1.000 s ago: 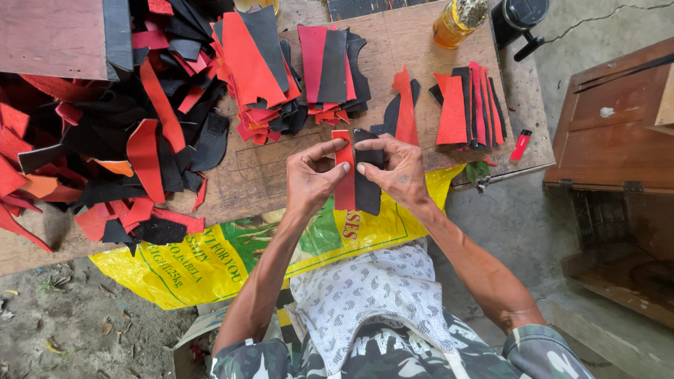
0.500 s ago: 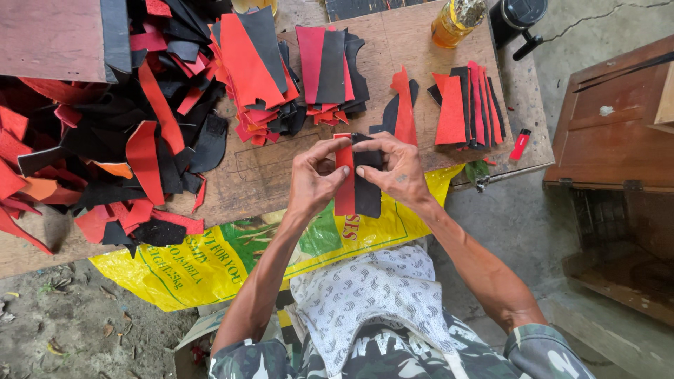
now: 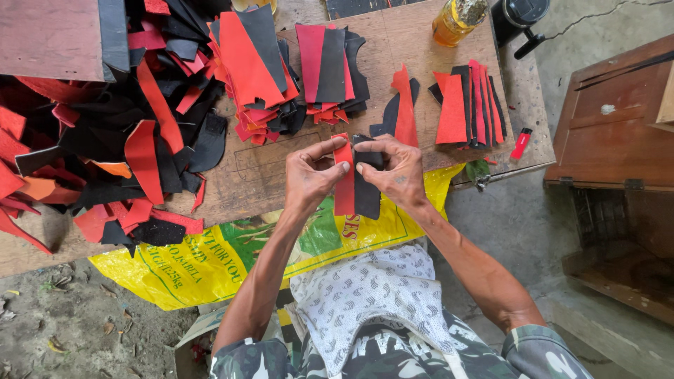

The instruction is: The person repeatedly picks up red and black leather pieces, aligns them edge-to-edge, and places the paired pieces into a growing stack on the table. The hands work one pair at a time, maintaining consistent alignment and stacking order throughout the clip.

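Over the near edge of the wooden board (image 3: 246,179), both my hands hold two cut pieces side by side. My left hand (image 3: 314,173) pinches a narrow red strip (image 3: 344,188) at its top. My right hand (image 3: 394,167) grips a black piece (image 3: 367,196) that lies against the red one. The lower ends of both pieces hang below my fingers, over a yellow and green sack (image 3: 210,256).
Heaps of red and black cut pieces (image 3: 133,126) cover the board's left side; sorted stacks lie behind (image 3: 330,70) and to the right (image 3: 469,105). A bottle of amber liquid (image 3: 456,20) stands at the back. A small red lighter (image 3: 521,143) lies near the right edge; a wooden box (image 3: 618,126) beyond.
My hands have drawn the red and black pieces slightly nearer and shifted their grip along the top edges; the two pieces now sit closer together.
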